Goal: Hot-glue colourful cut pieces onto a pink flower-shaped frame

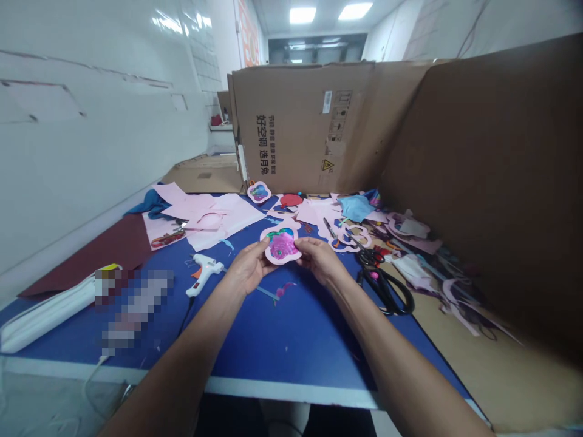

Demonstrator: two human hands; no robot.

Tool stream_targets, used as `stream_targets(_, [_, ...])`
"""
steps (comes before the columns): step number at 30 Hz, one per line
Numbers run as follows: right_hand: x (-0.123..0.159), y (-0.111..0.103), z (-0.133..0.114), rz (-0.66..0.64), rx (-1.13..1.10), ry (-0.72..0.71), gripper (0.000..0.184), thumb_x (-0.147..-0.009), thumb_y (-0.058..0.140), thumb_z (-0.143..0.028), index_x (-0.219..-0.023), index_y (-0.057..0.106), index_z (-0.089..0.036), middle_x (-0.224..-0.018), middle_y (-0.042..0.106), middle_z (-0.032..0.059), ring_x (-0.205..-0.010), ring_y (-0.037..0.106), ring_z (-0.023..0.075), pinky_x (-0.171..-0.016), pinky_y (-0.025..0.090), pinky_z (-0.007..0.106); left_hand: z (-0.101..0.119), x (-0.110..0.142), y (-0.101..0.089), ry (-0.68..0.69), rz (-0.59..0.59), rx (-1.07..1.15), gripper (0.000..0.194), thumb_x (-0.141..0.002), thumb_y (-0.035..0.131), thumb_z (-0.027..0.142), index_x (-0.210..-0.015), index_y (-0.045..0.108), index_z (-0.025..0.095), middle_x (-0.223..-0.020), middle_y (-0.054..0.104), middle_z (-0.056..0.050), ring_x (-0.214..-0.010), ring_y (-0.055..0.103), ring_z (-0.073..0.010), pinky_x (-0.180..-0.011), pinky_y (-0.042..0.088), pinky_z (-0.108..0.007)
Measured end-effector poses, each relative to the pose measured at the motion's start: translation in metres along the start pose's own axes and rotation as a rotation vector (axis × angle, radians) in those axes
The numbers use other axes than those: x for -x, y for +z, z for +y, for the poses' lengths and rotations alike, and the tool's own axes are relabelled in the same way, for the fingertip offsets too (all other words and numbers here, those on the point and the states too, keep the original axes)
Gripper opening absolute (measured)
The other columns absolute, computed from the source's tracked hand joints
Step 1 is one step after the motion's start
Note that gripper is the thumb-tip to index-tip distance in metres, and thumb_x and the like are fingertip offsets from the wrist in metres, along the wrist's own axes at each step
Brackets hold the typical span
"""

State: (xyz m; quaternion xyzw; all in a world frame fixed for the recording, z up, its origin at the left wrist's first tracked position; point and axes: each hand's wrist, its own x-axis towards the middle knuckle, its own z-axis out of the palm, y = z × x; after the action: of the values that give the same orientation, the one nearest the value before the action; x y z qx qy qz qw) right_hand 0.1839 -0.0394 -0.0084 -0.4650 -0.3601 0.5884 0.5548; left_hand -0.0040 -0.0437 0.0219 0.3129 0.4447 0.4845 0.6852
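Observation:
Both my hands hold a pink flower-shaped paper cutout with a magenta and blue picture in its middle, just above the blue table. My left hand pinches its left edge with thumb and fingers closed. My right hand grips its right edge the same way. A white glue gun lies just left of my left hand. Black scissors lie to the right of my right hand.
Pink paper sheets and scraps cover the back of the table. A second flower cutout leans by the cardboard box. A cardboard wall stands on the right. A white pouch lies at the left.

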Motion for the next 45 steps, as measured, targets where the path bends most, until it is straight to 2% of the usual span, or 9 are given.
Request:
stream_targets(5, [-0.001,-0.01,-0.003,0.064,0.065,-0.062,0.039,-0.054,0.099,-0.046,-0.075,0.077,-0.021,-0.067,0.067,-0.0015,-0.065,0.057,0.0144,-0.064,0.052,0.029,0.021,0.038,-0.04,0.251,0.072,-0.562,0.025,-0.09,0.084,0.032,-0.111,0.08,0.019,-0.105,0.083,-0.011,-0.096,0.077,-0.0244,-0.08,0.058,-0.03])
stream_targets(8, [-0.006,-0.015,-0.003,0.083,0.067,-0.088,0.039,-0.054,0.099,-0.046,-0.074,0.076,-0.021,-0.067,0.066,-0.0008,-0.065,0.057,0.0154,-0.064,0.051,0.03,0.044,0.065,-0.086,0.434,0.313,-1.109,0.02,-0.089,0.079,0.035,-0.104,0.078,0.022,-0.101,0.081,-0.008,-0.096,0.073,-0.0265,-0.086,0.054,-0.033])
stream_targets(12, [-0.01,-0.018,-0.004,0.11,0.068,-0.114,0.039,-0.053,0.099,-0.046,-0.071,0.075,-0.022,-0.066,0.066,0.0,-0.064,0.055,0.016,-0.063,0.05,0.031,0.051,0.084,-0.136,0.367,0.489,-1.649,0.021,-0.093,0.071,0.04,-0.102,0.073,0.022,-0.11,0.079,-0.011,-0.101,0.071,-0.0311,-0.082,0.048,-0.035])
stream_targets(18, [-0.006,-0.02,-0.009,0.129,0.086,-0.124,0.038,-0.054,0.098,-0.045,-0.071,0.076,-0.021,-0.065,0.064,-0.0005,-0.065,0.056,0.0156,-0.064,0.053,0.031,0.028,0.072,-0.157,0.269,0.503,-1.827,0.024,-0.098,0.065,0.043,-0.092,0.073,0.022,-0.109,0.077,-0.015,-0.098,0.071,-0.0325,-0.074,0.044,-0.034])
stream_targets(25, [-0.009,-0.028,-0.016,0.162,0.064,-0.155,0.034,-0.059,0.097,-0.043,-0.072,0.075,-0.021,-0.062,0.062,-0.0013,-0.062,0.055,0.0152,-0.063,0.053,0.031,0.034,0.083,-0.149,0.379,0.38,-1.616,0.022,-0.092,0.066,0.039,-0.088,0.078,0.021,-0.096,0.076,-0.011,-0.09,0.07,-0.0292,-0.081,0.047,-0.036])
stream_targets(32, [-0.015,-0.041,-0.019,0.215,0.054,-0.181,0.034,-0.059,0.095,-0.044,-0.07,0.07,-0.023,-0.062,0.061,-0.0019,-0.061,0.055,0.0151,-0.063,0.053,0.03,0.005,0.086,-0.081,0.427,0.036,-1.463,0.02,-0.095,0.065,0.034,-0.088,0.079,0.023,-0.094,0.07,-0.006,-0.086,0.068,-0.0244,-0.079,0.046,-0.035])
stream_targets(36, [-0.02,-0.037,-0.016,0.23,0.084,-0.16,0.031,-0.06,0.093,-0.042,-0.07,0.071,-0.023,-0.059,0.062,-0.0018,-0.057,0.054,0.0149,-0.058,0.049,0.03,-0.014,0.072,-0.057,0.415,-0.06,-1.521,0.015,-0.096,0.066,0.024,-0.09,0.079,0.022,-0.102,0.071,-0.008,-0.088,0.068,-0.0235,-0.079,0.044,-0.034])
stream_targets(41, [-0.033,-0.021,-0.011,0.23,0.102,-0.122,0.024,-0.062,0.089,-0.037,-0.068,0.073,-0.021,-0.055,0.06,-0.0021,-0.053,0.052,0.0137,-0.052,0.045,0.028,-0.02,0.071,-0.057,0.371,-0.104,-1.571,0.011,-0.094,0.07,0.024,-0.088,0.079,0.023,-0.103,0.072,-0.007,-0.084,0.068,-0.0226,-0.075,0.043,-0.033])
stream_targets(45, [-0.041,-0.006,-0.007,0.21,0.092,-0.091,0.022,-0.063,0.089,-0.034,-0.068,0.072,-0.022,-0.057,0.061,-0.0017,-0.054,0.054,0.0139,-0.053,0.048,0.028,-0.003,0.061,-0.064,0.439,-0.048,-1.364,0.026,-0.088,0.082,0.046,-0.103,0.083,0.025,-0.102,0.074,-0.006,-0.089,0.068,-0.0256,-0.077,0.046,-0.034])
